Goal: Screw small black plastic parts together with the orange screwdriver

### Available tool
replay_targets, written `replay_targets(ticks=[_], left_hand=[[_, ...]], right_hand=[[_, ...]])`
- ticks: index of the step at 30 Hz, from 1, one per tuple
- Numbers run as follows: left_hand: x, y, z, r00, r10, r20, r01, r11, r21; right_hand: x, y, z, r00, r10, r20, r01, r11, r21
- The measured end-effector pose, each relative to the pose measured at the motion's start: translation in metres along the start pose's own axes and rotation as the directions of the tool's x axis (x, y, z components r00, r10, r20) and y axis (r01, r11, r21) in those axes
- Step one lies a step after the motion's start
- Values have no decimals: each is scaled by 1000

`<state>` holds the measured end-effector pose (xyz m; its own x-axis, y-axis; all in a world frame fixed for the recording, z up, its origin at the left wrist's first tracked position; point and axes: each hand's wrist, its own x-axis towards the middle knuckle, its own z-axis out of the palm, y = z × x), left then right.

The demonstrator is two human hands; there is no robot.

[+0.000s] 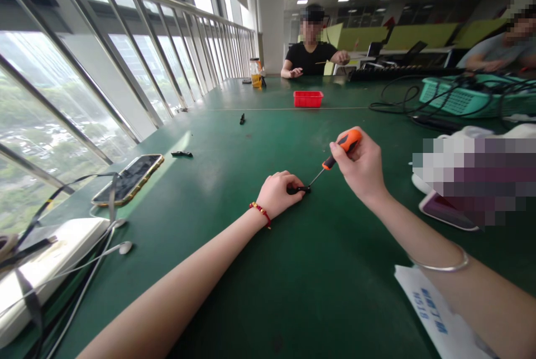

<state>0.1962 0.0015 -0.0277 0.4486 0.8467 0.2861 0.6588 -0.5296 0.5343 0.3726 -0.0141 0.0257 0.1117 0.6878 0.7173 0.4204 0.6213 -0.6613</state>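
Note:
My left hand [280,194] rests on the green table and pinches a small black part [300,188], whose exact kind I cannot make out. Closed around an orange-and-black screwdriver [345,146] is my right hand [363,166], raised a little above the tabletop. The screwdriver's thin shaft slants down to the left, and its tip meets the right end of the black part. Fingers of my left hand cover some of that part. Farther off lie two similar black pieces, one [182,154] toward the left and another [242,119] near the middle.
A red tray [308,99] stands ahead, and a person in black sits beyond it. At left are a phone [129,179], earphones [124,247] and a white box [50,269]. A teal basket [452,96] with cables and a paper packet [435,309] are at right.

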Motion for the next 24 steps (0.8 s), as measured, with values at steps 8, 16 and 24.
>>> replay_targets(ticks=[8,16,24], left_hand=[[0,0,0,1000,6,7,-6,1000,10],[1,1,0,1000,0,13,0,1000,18],[0,1,0,1000,-4,14,4,1000,21]], right_hand=[[1,3,-1,1000,15,4,-15,1000,-18],[4,-1,-1,991,133,7,-132,990,-56],[27,-15,-1,996,-46,71,71,914,-399]])
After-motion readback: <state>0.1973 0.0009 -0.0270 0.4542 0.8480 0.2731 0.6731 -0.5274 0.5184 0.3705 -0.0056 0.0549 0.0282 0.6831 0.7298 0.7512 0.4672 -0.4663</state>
